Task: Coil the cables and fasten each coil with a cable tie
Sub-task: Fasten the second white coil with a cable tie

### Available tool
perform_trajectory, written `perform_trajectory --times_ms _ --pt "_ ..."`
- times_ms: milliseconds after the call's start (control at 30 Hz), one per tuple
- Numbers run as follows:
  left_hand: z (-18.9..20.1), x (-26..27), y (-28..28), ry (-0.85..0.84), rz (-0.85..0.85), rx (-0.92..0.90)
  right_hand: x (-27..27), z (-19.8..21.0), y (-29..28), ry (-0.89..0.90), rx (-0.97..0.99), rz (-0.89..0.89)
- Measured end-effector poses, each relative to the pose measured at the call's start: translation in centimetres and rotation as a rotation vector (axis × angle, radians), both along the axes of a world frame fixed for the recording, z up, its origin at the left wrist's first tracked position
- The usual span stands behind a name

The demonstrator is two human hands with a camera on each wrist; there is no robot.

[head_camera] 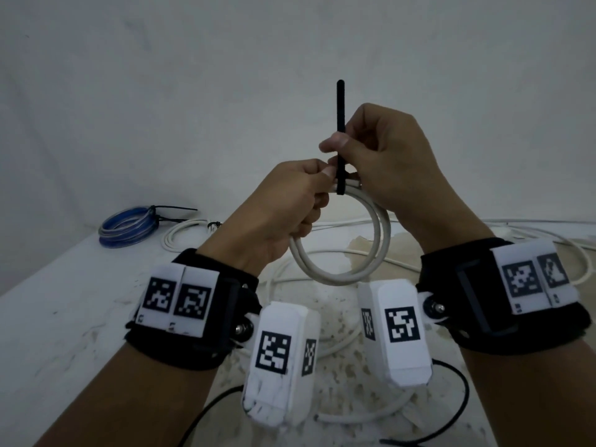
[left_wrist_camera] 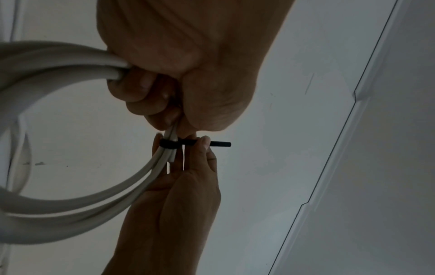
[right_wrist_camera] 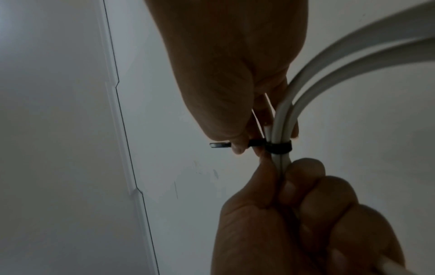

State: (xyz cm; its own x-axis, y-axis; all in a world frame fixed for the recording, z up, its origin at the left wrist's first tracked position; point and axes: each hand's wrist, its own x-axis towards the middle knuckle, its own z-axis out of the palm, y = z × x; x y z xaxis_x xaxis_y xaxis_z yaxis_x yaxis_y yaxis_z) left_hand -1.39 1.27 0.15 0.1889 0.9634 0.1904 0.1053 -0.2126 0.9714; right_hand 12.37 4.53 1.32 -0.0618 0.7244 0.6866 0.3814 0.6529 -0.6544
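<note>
I hold a white coiled cable (head_camera: 338, 269) up in front of me, above the table. My left hand (head_camera: 290, 201) grips the coil's strands (left_wrist_camera: 58, 61) at its top left. A black cable tie (head_camera: 340, 124) loops round the strands (right_wrist_camera: 278, 148), and its long tail points straight up. My right hand (head_camera: 371, 150) pinches that tail between thumb and forefinger just above the loop. In the left wrist view the black cable tie (left_wrist_camera: 169, 145) wraps the strands right below my left fingers.
A blue cable coil (head_camera: 127, 227) with a black tie lies at the table's back left, beside a tied white coil (head_camera: 187, 235). Loose white cable (head_camera: 322, 346) sprawls over the table (head_camera: 64, 311) under my hands. A thin black wire (head_camera: 464, 401) runs near the front.
</note>
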Motion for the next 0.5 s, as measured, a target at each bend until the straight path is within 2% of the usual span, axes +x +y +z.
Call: perform_trajectory --times_ms 133,267,367,500 --pt "-0.3 0.6 -0.1 0.072 0.008 0.062 0.4 -0.7 0.6 0.087 -0.082 0.002" --pt "-0.8 0.8 0.1 0.117 0.023 0.07 0.8 -0.9 0.6 0.097 -0.21 0.002" --pt "-0.6 0.2 0.3 0.099 0.052 0.09 1.1 -0.4 0.1 0.144 -0.386 0.108" --pt "-0.4 -0.4 0.7 0.097 0.114 0.137 1.0 -0.2 -0.4 0.098 -0.525 0.24"
